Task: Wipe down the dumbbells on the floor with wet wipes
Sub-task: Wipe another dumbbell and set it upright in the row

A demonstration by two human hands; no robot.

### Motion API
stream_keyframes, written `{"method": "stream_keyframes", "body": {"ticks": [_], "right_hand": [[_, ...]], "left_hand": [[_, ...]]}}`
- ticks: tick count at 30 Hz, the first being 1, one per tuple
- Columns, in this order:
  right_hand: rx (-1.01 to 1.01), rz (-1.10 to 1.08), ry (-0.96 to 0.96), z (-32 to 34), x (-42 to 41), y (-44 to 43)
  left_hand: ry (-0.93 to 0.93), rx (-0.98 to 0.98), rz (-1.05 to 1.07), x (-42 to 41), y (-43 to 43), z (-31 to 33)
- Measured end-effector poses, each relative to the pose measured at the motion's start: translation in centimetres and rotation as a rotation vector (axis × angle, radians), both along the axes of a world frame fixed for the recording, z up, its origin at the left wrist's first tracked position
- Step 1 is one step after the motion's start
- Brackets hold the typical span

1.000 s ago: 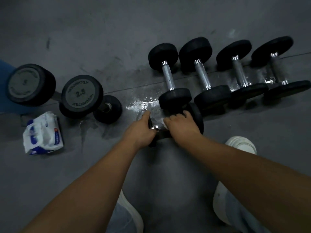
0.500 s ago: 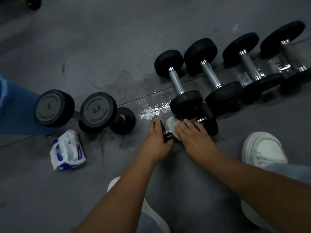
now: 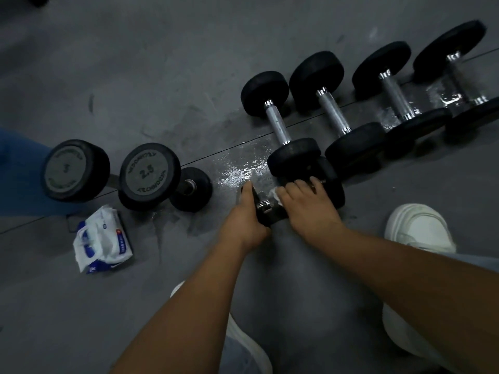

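A small black dumbbell (image 3: 333,188) lies crosswise on the grey floor in front of me. My left hand (image 3: 244,220) grips its left head. My right hand (image 3: 307,209) presses a white wet wipe (image 3: 275,195) onto its chrome handle, which is mostly hidden under the fingers. Behind it, several black dumbbells with chrome handles (image 3: 279,125) lie in a row running to the right. A pack of wet wipes (image 3: 101,241), white and blue, lies on the floor to the left.
Two bigger dumbbells stand on end at the left, one marked 2.5 (image 3: 148,174), with a small dumbbell (image 3: 190,188) beside them. A wet patch (image 3: 237,171) shines on the floor. My white shoes (image 3: 421,228) flank my arms. Blue fabric (image 3: 16,171) sits at the left edge.
The view has shifted a little. My right hand has slid slightly along the handle with the wipe; my left hand keeps its grip on the dumbbell head.
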State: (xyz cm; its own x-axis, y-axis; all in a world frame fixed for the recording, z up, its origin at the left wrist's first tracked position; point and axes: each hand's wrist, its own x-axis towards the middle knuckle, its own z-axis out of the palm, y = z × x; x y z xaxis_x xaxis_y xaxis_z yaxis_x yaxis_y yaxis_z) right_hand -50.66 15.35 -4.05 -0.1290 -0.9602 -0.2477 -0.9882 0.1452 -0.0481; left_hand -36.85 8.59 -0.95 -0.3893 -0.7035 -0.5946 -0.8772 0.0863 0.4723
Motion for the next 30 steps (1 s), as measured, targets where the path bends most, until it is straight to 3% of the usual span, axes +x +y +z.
{"method": "stream_keyframes", "body": {"ticks": [3,5,8,13,15,17,20,23,27,30], "right_hand": [[0.06,0.085,-0.061,0.7,-1.6,-1.3],[0.199,0.189,-0.17,1.3,-2.7,-1.3],[0.321,0.303,-0.177,2.3,-3.3,-1.4],[0.205,0.139,-0.128,1.5,0.9,0.6],[0.1,0.221,-0.149,1.0,1.7,1.1],[0.044,0.166,-0.112,0.8,0.2,0.5],[0.101,0.007,-0.034,1.1,-0.1,0.7],[0.096,0.156,-0.056,0.7,2.0,1.3],[0.09,0.019,-0.013,1.1,-0.5,0.1],[0.109,0.107,0.042,0.4,-0.9,0.3]], "left_hand": [[-0.04,0.003,0.041,0.0,-0.5,0.7],[-0.077,0.097,0.027,0.2,-1.0,0.9],[-0.073,0.264,0.062,0.5,-0.9,1.4],[0.088,0.267,0.269,0.7,-0.2,1.2],[0.083,0.22,0.229,0.7,0.1,1.2],[0.066,0.204,0.186,0.4,0.8,1.2],[0.045,0.162,0.172,0.0,1.4,1.1],[0.019,0.168,0.154,0.1,1.0,0.8],[-0.052,0.184,0.059,0.6,0.6,1.2],[-0.058,0.15,0.074,0.4,0.5,1.3]]}}
